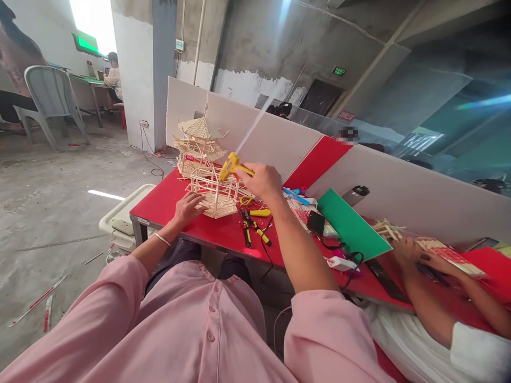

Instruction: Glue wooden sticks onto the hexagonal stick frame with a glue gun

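Observation:
My right hand is closed round the handle of a yellow hot glue gun, whose nozzle points down at the upper bars of an open frame built from thin wooden sticks. My left hand grips the near left edge of that frame's base, its fingers partly hidden among the sticks. Just behind stands a tiered pagoda model of the same pale sticks. Whether the nozzle touches the frame, I cannot tell.
Black-and-yellow pliers lie right of the frame on the red table. Farther right are a green board, a white plug and a co-worker's hands. A pale partition runs behind; a white stool stands left.

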`<action>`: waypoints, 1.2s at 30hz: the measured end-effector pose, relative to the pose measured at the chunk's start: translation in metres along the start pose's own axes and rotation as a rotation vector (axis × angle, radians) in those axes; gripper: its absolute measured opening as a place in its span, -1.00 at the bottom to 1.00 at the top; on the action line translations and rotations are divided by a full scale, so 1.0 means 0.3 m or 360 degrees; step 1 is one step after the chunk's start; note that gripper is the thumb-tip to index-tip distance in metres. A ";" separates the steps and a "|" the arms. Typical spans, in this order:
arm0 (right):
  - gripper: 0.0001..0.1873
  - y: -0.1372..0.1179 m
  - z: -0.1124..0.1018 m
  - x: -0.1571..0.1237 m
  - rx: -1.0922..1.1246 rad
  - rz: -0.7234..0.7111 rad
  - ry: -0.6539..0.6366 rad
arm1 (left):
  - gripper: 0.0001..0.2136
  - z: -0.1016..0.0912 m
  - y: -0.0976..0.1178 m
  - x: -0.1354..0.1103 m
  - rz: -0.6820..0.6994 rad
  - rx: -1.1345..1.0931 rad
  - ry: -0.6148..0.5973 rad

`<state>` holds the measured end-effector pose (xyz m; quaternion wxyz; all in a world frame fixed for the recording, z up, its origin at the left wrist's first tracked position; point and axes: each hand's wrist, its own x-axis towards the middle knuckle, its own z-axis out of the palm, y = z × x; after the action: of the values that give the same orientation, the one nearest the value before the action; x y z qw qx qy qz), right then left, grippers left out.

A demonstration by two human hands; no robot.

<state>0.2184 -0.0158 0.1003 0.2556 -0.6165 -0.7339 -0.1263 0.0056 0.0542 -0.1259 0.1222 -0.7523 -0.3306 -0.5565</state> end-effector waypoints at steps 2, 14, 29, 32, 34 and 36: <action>-0.67 -0.004 -0.023 0.023 0.0038 -0.0002 -0.0001 | -0.73 0.001 -0.002 0.000 0.0003 -0.0005 0.0008; -0.48 0.136 0.172 -0.326 0.1106 0.0337 0.0618 | -0.74 0.006 -0.006 -0.004 -0.0060 0.0013 0.0066; -0.65 -0.013 0.393 -0.404 0.0691 -0.0095 0.0681 | -0.74 0.007 0.006 0.004 0.0025 0.0039 0.0132; -0.64 -0.022 0.399 -0.389 0.0641 -0.0098 0.0714 | -0.73 0.012 0.007 0.001 0.0017 0.0029 0.0125; -0.64 -0.034 0.389 -0.385 0.0667 -0.0140 0.0686 | -0.72 0.015 0.005 -0.002 0.0005 0.0019 0.0123; -0.65 -0.042 0.376 -0.389 0.0719 -0.0165 0.0677 | -0.71 0.018 0.002 -0.003 -0.0001 0.0003 0.0126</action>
<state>0.1941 -0.0600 -0.0544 0.5271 -0.4657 -0.7039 -0.0990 0.0099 0.0563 -0.1287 0.1358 -0.7295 -0.3261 -0.5857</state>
